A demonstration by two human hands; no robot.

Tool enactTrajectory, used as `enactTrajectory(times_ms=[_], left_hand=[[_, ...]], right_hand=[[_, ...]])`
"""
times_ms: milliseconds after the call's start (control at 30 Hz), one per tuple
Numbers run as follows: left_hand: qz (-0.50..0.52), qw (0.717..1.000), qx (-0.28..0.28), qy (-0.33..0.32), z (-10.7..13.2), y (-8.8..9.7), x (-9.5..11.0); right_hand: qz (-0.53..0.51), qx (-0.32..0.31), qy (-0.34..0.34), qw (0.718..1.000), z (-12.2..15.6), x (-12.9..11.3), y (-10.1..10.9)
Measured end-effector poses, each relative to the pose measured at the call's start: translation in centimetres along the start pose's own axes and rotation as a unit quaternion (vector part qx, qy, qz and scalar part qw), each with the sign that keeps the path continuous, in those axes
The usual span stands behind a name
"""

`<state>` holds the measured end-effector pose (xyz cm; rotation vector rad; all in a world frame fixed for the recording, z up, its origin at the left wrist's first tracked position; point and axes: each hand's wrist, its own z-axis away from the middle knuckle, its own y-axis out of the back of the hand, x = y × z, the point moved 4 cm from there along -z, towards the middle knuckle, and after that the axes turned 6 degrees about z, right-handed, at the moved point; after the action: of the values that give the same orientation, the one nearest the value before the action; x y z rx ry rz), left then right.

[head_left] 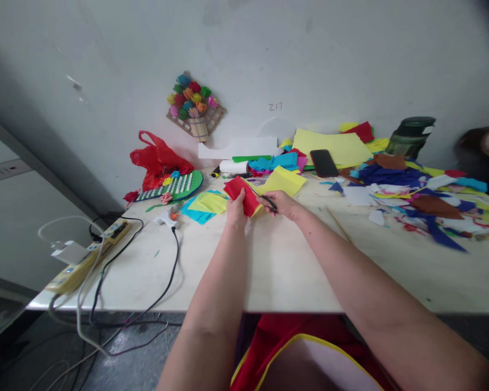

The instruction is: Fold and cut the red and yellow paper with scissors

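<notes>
Red paper (250, 201) is gripped in my left hand (237, 209), held up a little over the white table, with a yellow edge showing along its right side. My right hand (283, 204) is closed on a pair of dark-handled scissors (270, 203), whose blades point up and left along the red paper. Whether the blades are apart I cannot tell. Just behind both hands lies a folded yellow sheet (283, 182). To the left of my left hand, a yellow piece of paper (208, 203) rests on blue paper (198, 214).
A hot glue gun (169, 218) with a black cord and a power strip (89, 258) are at left. Paper scraps (427, 201) pile up at right, near a phone (324, 163) and a green bottle (411, 137). A red plastic bag (157, 160) stands near the wall.
</notes>
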<state>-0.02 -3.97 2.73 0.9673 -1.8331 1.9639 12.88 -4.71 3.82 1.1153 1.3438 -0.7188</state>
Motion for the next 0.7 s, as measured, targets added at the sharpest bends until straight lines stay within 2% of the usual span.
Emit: enactTrajectory(times_ms=[333, 700], left_hand=[[0.0, 1.0, -0.004, 0.009, -0.42, 0.49, -0.17], [-0.009, 1.0, -0.013, 0.012, -0.21, 0.19, -0.22]], right_hand=[[0.0, 0.003, -0.011, 1.0, 0.11, -0.13, -0.05], [0.009, -0.051, 0.024, 0.998, 0.86, -0.77, 0.21]])
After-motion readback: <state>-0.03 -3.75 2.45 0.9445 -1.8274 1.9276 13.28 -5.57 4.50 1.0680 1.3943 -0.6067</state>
